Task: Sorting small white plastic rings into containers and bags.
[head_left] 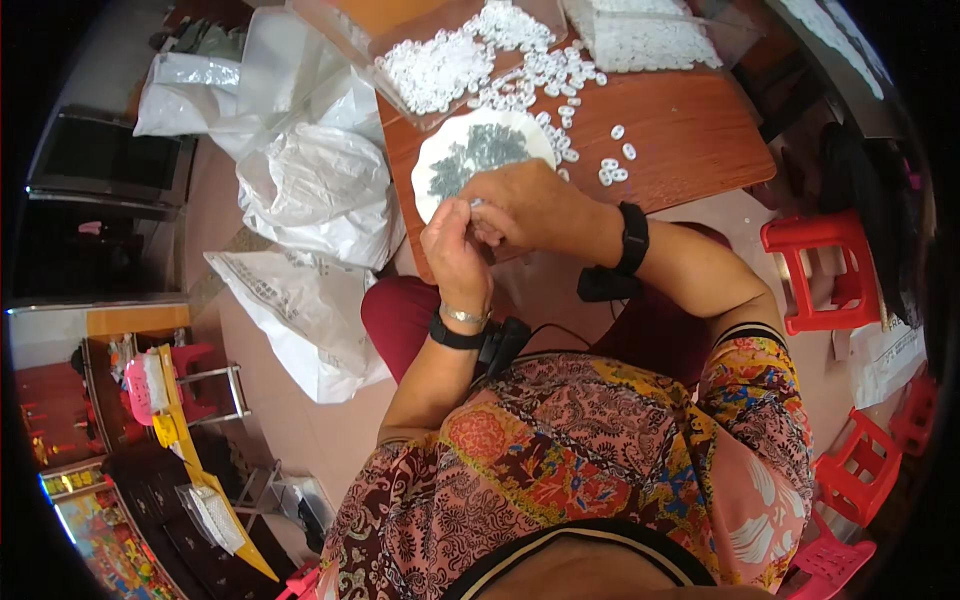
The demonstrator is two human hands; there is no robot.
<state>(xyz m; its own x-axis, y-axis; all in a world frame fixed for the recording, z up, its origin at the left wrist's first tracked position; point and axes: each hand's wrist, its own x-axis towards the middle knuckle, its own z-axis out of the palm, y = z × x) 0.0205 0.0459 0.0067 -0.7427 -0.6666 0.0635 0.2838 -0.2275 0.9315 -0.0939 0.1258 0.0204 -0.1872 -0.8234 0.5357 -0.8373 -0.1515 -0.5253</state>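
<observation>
My left hand (455,250) and my right hand (530,205) meet at the near edge of a brown wooden table (690,130). Their fingertips pinch a small white ring-shaped piece (470,205) between them. Just beyond the hands lies a round white plate (430,170) holding a heap of small dark grey parts (480,150). Several loose white rings (560,75) are scattered over the table behind the plate, a few (612,170) to the right of my right hand. Both wrists wear black bands.
A clear tray (440,65) of white rings and a clear bag (650,40) of more rings sit at the table's far side. White plastic bags (310,190) pile up on the floor to the left. Red plastic stools (825,270) stand on the right.
</observation>
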